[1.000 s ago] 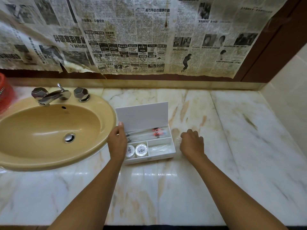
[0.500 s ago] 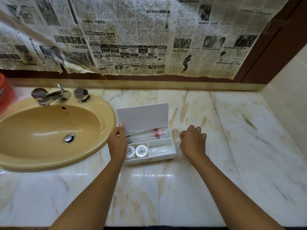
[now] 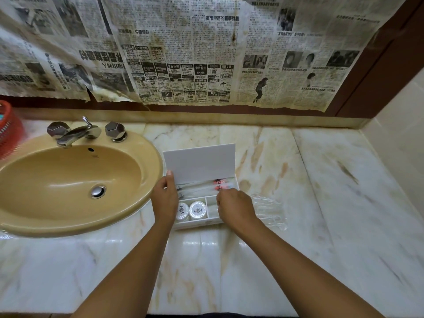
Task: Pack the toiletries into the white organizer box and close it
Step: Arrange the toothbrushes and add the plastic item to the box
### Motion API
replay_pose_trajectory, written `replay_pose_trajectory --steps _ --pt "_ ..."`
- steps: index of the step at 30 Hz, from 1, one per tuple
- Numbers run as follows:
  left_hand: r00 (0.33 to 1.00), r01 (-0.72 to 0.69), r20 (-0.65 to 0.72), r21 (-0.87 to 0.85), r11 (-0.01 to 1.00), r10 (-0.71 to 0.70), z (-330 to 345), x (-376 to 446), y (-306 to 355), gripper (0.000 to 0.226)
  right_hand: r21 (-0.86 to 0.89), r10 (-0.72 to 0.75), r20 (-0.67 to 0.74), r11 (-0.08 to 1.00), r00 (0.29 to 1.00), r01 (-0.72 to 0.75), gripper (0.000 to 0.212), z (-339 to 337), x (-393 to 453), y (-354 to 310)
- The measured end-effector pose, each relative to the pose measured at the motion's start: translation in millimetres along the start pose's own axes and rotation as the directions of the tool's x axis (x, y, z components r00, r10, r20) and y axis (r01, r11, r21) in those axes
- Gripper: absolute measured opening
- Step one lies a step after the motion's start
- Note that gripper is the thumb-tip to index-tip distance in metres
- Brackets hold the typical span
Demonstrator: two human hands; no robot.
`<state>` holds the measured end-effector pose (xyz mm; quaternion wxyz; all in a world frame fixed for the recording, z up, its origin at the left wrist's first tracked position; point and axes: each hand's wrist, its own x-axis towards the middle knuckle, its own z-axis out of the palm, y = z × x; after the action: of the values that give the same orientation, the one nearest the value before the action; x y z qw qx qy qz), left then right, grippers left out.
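We are looking down at the white organizer box (image 3: 202,220), which is sitting on the marble counter (image 3: 321,180) between our two hands with its lid (image 3: 199,162) standing open and upright at the far side. In the long far compartment, just beyond our fingertips, clear-wrapped toothbrushes (image 3: 197,187) are lying lengthwise, their red-printed ends (image 3: 219,183) showing near our right hand. In the near-left compartment, right beside our left hand, two round white soaps (image 3: 197,210) with dark emblems are lying side by side. The near-right compartment is mostly lying under our right hand, and we cannot tell what is in it.

Our left hand (image 3: 164,199) is resting on the box's left side, fingers held together and fairly straight, one fingertip touching the lid's lower left corner. Our right hand (image 3: 235,207) is hovering over the box's right part with its fingers curled; a clear plastic packet (image 3: 268,208) is trailing out to the right of it across the counter, though we cannot tell for certain whether the fingers are pinching it.

Left of our left hand, the tan sink (image 3: 68,180) is lying set into the counter, with a chrome faucet (image 3: 75,133) at its back. A red basket (image 3: 8,129) is peeking in at the far left edge. Stained newspaper sheets (image 3: 206,53) are covering the wall beyond both hands.
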<state>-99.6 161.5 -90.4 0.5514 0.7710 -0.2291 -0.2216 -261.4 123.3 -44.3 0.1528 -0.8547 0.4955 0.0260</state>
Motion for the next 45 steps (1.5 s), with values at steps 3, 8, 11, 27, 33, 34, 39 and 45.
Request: replay_pose_trajectory --steps 3,8,11,27,33,34,39,45 --pt "1.000 0.005 -0.001 0.004 1.000 -0.005 0 1 -2 0.047 -0.012 0.012 0.092 1.000 0.996 -0.011 0.015 5 4 -1" --pt "1.000 0.008 0.001 -0.003 1.000 -0.008 0 1 -1 0.047 0.031 0.017 0.121 0.999 0.992 -0.021 0.017 8 9 -2" --pt "1.000 0.007 -0.003 0.005 1.000 -0.007 0 1 -1 0.049 0.129 0.036 0.125 0.990 0.992 -0.052 0.014 13 10 -2" --pt "1.000 -0.011 -0.002 0.020 1.000 0.011 1 2 -3 0.050 0.269 0.094 -0.100 0.961 0.991 -0.064 0.025 -10 8 33" --pt "1.000 -0.010 -0.007 0.015 1.000 0.011 2 1 -2 0.049 0.184 0.224 -0.058 0.960 0.973 -0.210 0.037 -6 -2 70" --pt "1.000 -0.012 -0.008 0.021 1.000 0.012 2 0 -2 0.049 0.150 0.239 -0.024 0.961 0.971 -0.233 0.039 -5 -5 74" --pt "1.000 -0.002 -0.013 0.029 1.000 0.003 1 4 -6 0.056 0.014 0.303 0.088 0.952 0.949 -0.305 0.039 2 -13 86" --pt "1.000 -0.005 -0.017 0.030 1.000 0.006 1 1 -3 0.056 0.016 0.341 0.032 0.940 0.940 -0.341 0.026 8 -14 88"
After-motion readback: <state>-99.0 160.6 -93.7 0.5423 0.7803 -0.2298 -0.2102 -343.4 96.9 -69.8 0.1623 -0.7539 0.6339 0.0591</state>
